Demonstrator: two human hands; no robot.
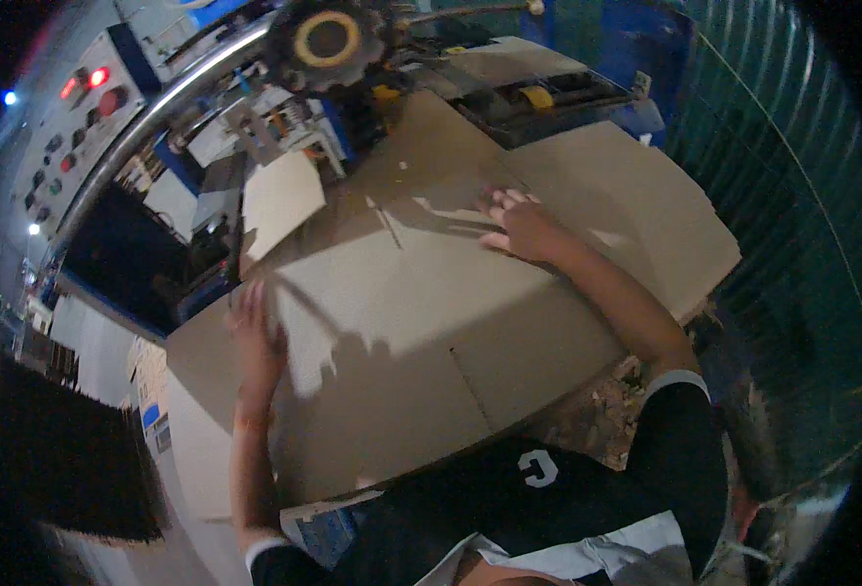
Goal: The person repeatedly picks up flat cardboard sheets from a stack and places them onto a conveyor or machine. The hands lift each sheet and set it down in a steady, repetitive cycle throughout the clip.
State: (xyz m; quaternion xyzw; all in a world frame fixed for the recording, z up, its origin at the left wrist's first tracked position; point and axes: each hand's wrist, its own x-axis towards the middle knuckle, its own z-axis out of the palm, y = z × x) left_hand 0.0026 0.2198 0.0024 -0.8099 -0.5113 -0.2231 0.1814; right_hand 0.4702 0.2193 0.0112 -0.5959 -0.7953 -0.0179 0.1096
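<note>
A large flat sheet of brown cardboard point(421, 322) lies in front of me, with slits cut into it and the shadow of an arm across it. On its left part rests my left hand point(258, 327), slightly blurred, fingers stretched out toward the far edge. My right hand point(524, 225) is farther forward, spread over the right side of the sheet, thumb apart from the fingers. Neither hand shows anything gripped. Beside the right forearm a wide cardboard flap point(636, 205) reaches out to the right.
A machine surrounds the sheet's far side, with a dark wheel point(327, 41) above and a curved metal bar point(157, 112). At the left is a control panel point(74, 137) with lit red lights and buttons. Green corrugated metal point(782, 195) stands right; scraps point(611, 405) lie below the sheet.
</note>
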